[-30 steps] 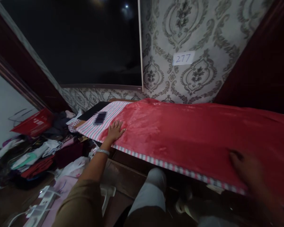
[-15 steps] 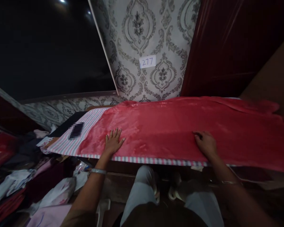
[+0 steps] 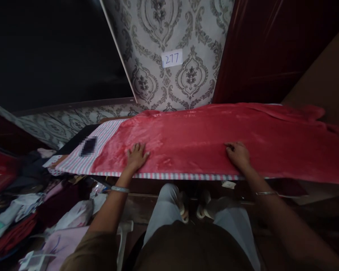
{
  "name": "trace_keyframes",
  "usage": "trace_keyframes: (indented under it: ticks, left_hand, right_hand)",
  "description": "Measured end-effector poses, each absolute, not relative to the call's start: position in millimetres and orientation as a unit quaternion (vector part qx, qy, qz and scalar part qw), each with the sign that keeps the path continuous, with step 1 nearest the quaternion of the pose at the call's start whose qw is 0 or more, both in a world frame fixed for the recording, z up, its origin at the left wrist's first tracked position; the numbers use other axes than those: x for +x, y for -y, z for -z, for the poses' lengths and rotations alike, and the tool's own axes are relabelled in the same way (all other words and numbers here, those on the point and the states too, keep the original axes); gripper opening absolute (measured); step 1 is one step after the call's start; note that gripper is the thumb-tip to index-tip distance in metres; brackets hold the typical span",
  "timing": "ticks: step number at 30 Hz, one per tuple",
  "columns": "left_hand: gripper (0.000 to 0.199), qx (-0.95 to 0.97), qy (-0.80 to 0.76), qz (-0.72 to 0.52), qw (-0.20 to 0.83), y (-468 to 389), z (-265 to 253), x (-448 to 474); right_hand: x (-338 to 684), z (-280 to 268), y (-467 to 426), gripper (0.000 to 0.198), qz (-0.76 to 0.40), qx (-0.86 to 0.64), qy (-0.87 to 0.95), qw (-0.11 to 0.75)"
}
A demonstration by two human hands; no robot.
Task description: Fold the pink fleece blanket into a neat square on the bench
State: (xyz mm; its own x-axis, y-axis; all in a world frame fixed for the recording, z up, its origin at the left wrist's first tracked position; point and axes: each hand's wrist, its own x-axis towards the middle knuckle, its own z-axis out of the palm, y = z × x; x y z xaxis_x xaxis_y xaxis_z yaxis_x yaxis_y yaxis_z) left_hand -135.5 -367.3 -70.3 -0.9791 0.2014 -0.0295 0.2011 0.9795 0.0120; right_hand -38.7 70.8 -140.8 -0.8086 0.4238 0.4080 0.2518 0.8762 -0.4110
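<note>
A long red plush cloth [image 3: 180, 139] lies spread over a striped cloth [image 3: 73, 160], whose pink, grey and white stripes show at the left end and along the front edge. My left hand [image 3: 137, 156] rests flat on the red cloth towards its left part, fingers spread. Further right, my right hand [image 3: 238, 154] is on the same cloth with its fingers curled and thumb close to the index finger. Whether it pinches any fabric cannot be made out. Folds bunch up at the cloth's far right end.
Behind the surface are a patterned wall with a paper label [image 3: 172, 58] reading 277, a large dark screen [image 3: 59, 52] and a dark red panel [image 3: 251, 52]. Piled clothes and bags [image 3: 73, 218] lie at lower left. My legs [image 3: 165, 210] are close below the front edge.
The view has tilted down slightly, so everything sits higher in the picture. My right hand has shifted a little left relative to my left hand, which stays flat on the red cloth.
</note>
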Motion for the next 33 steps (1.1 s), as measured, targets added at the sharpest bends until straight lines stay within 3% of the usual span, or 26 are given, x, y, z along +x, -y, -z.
trace_keyframes:
  ticks: [4,11,20,24,28,33]
  left_hand:
    - [0.064,0.239,-0.971,-0.031,0.005,332.7,77.1,-117.2]
    - [0.064,0.256,-0.966,-0.028,0.011,317.6,97.8,-109.5]
    - [0.054,0.275,-0.956,-0.084,-0.054,323.0,99.9,-111.1]
    - [0.043,0.336,-0.923,-0.160,-0.098,330.2,107.4,-97.9]
    - [0.053,0.414,-0.888,-0.177,-0.096,330.4,112.3,-78.9]
    - [0.030,0.411,-0.883,-0.199,-0.112,324.3,108.9,-81.8]
  right_hand:
    - [-27.9,135.6,-38.1,0.043,-0.114,-0.085,0.966,0.215]
    - [-9.5,139.3,-6.3,0.049,-0.064,-0.039,0.990,0.121]
    - [-7.3,142.9,-12.8,0.043,-0.147,-0.024,0.968,0.200]
    - [8.4,144.5,-6.4,0.039,-0.208,0.072,0.950,0.222]
    - [22.1,144.2,4.1,0.051,-0.198,0.123,0.953,0.195]
    - [15.2,147.7,3.4,0.036,-0.254,0.118,0.936,0.214]
